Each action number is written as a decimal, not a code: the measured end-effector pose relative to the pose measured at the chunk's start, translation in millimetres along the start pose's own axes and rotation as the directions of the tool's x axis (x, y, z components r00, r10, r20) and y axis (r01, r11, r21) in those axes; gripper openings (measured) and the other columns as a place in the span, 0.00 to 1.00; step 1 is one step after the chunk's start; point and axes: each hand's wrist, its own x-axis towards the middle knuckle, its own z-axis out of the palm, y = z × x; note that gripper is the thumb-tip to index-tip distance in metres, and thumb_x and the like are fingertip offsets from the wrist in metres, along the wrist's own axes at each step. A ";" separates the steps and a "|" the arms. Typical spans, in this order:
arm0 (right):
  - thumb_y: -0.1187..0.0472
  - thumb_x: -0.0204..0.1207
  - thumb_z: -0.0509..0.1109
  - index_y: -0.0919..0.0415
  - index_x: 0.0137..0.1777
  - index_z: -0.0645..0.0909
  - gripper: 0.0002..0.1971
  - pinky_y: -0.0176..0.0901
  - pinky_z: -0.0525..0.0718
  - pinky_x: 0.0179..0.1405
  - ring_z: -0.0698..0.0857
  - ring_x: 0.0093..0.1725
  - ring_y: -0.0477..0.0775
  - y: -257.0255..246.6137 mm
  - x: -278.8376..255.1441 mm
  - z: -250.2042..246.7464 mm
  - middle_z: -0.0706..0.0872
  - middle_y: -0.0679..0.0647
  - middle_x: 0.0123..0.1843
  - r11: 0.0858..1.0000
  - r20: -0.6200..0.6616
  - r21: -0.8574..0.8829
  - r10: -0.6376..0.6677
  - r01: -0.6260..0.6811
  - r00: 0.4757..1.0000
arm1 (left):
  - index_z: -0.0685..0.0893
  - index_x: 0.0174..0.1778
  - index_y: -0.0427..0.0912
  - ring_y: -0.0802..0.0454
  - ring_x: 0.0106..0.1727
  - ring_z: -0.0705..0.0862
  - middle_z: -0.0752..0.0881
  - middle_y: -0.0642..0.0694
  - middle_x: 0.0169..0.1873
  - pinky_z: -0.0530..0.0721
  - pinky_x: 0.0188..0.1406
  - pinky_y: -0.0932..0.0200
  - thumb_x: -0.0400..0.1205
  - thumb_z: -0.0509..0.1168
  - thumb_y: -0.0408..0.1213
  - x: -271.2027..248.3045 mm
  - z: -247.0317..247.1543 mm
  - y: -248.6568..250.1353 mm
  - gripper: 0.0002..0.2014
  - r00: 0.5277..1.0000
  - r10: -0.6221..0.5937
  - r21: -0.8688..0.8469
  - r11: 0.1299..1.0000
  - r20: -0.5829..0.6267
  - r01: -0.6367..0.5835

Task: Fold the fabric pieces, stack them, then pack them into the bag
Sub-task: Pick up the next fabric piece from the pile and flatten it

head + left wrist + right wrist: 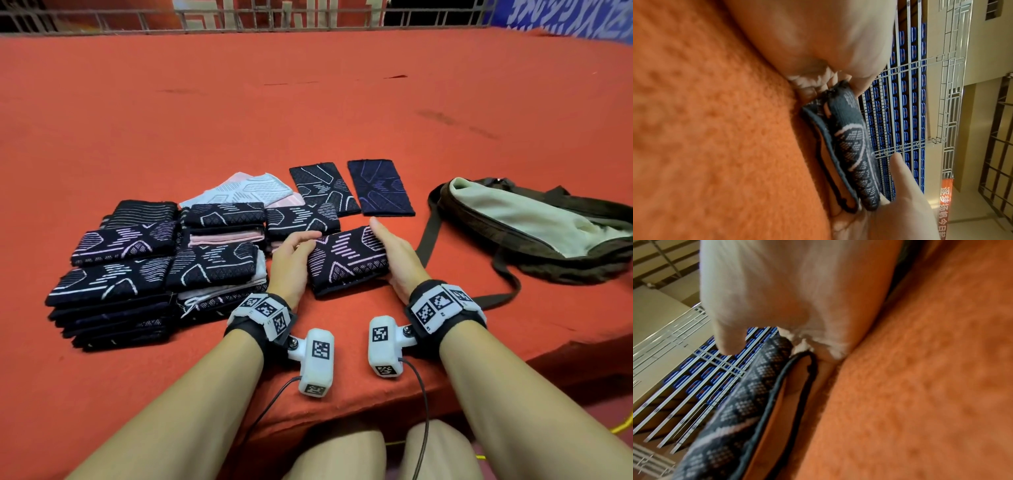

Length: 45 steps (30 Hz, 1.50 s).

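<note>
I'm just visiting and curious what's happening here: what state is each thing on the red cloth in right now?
Folded piece: folded, lying on the red cloth, held at both ends.
Left hand: fingers curled at the piece's left end.
Right hand: fingers straight, pressed against its right end.
Two flat pieces: unfolded, side by side.
Stacks: folded, piled.
Bag: open, lying flat, pale lining showing.

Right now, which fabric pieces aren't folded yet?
The two flat strips lying side by side behind the hands, beside the bag. Every other piece is doubled over; most sit in stacks.
</note>
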 end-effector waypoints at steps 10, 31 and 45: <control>0.71 0.86 0.66 0.61 0.65 0.83 0.11 0.45 0.91 0.53 0.92 0.49 0.54 10.1 -0.4 -6.0 0.93 0.58 0.52 0.985 -0.014 0.099 -0.137 0.138 0.990 | 0.86 0.51 0.47 0.41 0.52 0.88 0.90 0.38 0.52 0.86 0.49 0.44 0.87 0.65 0.46 -3.9 3.4 2.3 0.08 0.997 -0.019 -0.014 1.000 0.071 0.020; 0.59 0.82 0.75 0.59 0.63 0.84 0.12 0.36 0.75 0.14 0.85 0.26 0.51 10.0 -5.0 4.3 0.93 0.58 0.43 0.982 -0.028 -0.111 -0.159 0.154 0.987 | 0.85 0.58 0.46 0.63 0.35 0.88 0.91 0.42 0.43 0.82 0.19 0.68 0.87 0.67 0.35 -10.3 4.8 6.5 0.07 0.992 0.112 0.080 0.991 -0.058 -0.107; 0.69 0.76 0.78 0.56 0.50 0.77 0.12 0.56 0.88 0.44 0.89 0.40 0.54 13.0 -0.4 1.9 0.90 0.56 0.46 0.986 -0.137 -0.101 -0.146 0.133 0.980 | 0.82 0.62 0.34 0.68 0.36 0.87 0.88 0.50 0.40 0.81 0.38 0.76 0.84 0.65 0.24 -19.3 5.7 16.5 0.11 0.990 0.111 0.016 0.994 -0.086 -0.110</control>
